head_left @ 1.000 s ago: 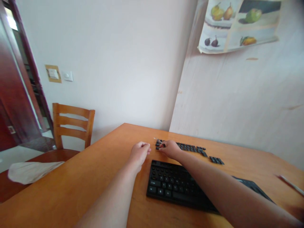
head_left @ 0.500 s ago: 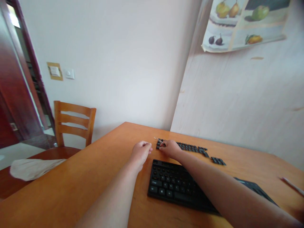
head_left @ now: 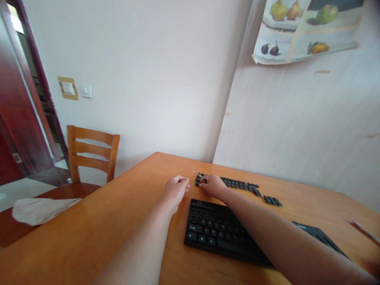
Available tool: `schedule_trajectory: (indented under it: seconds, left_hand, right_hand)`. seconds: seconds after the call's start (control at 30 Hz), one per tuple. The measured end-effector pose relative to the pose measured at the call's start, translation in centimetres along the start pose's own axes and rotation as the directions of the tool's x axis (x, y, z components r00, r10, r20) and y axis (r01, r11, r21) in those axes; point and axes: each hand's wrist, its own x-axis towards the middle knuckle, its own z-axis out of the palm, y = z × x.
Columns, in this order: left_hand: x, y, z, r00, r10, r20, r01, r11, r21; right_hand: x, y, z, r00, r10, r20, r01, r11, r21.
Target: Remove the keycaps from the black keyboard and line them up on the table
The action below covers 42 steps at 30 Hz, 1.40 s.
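My right hand is closed at the left end of the rows of loose black keycaps. A thin pale stick pokes out from its fingertips to the upper left, with something small and dark beside the fingers. To its left, my left hand hovers with fingers curled together; whatever they may hold is hidden. Nearer to me lies a black keyboard, partly covered by my right forearm. Keycaps sit on its lower left rows, while the upper rows look bare.
A small group of keycaps lies to the right on the wooden table. Farther right is a thin pen-like stick. A wooden chair with a pale cloth on its seat side stands left. Walls border the table's far side.
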Motion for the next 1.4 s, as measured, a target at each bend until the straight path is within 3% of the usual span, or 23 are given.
schedule_trajectory:
  seconds: [0.27,0.5,0.67,0.77,0.9,1.1,1.2,1.3,1.4]
  left_hand:
    - [0.0,0.1,0.0,1.0,-0.003,-0.002,0.003,1.0,0.0]
    - [0.1,0.0,0.0,1.0,0.004,0.015,-0.005,0.999,0.042]
    - [0.1,-0.1,0.2,0.999,0.035,0.023,-0.037,0.996,0.079]
    - [0.1,-0.1,0.3,0.998,0.052,0.027,-0.054,0.994,0.097]
    - [0.0,0.1,0.5,0.996,0.078,0.053,-0.084,0.99,0.115]
    - [-0.8,0.5,1.0,0.988,0.109,0.108,-0.125,0.982,0.145]
    - [-1.1,0.5,1.2,0.979,0.131,0.157,-0.158,0.972,0.174]
    - [-1.1,0.3,1.2,0.971,0.139,0.194,-0.181,0.96,0.215]
    - [-0.9,0.0,1.2,0.966,0.141,0.219,-0.193,0.952,0.239]
  right_hand:
    - [-0.2,-0.2,-0.2,0.999,0.006,-0.053,-0.002,0.997,0.082]
    - [-1.0,-0.5,-3.1,0.987,0.058,-0.148,-0.021,0.971,0.24]
    - [-3.5,-0.5,-5.5,0.972,0.111,-0.206,0.014,0.851,0.525]
    - [-5.8,-0.8,-6.7,0.953,0.141,-0.267,0.042,0.815,0.578]
    - [-8.7,-1.3,-7.4,0.988,0.121,-0.096,-0.013,0.682,0.731]
    - [-11.9,-2.1,-7.3,0.997,-0.072,0.043,0.005,0.559,0.829]
    - [-12.6,-2.6,-7.1,0.99,-0.114,0.08,0.001,0.582,0.813]
    - [-12.9,-3.0,-6.8,0.986,-0.13,0.108,0.006,0.667,0.745]
    - [-12.9,-3.2,-6.4,0.98,-0.179,0.08,0.088,0.766,0.637]
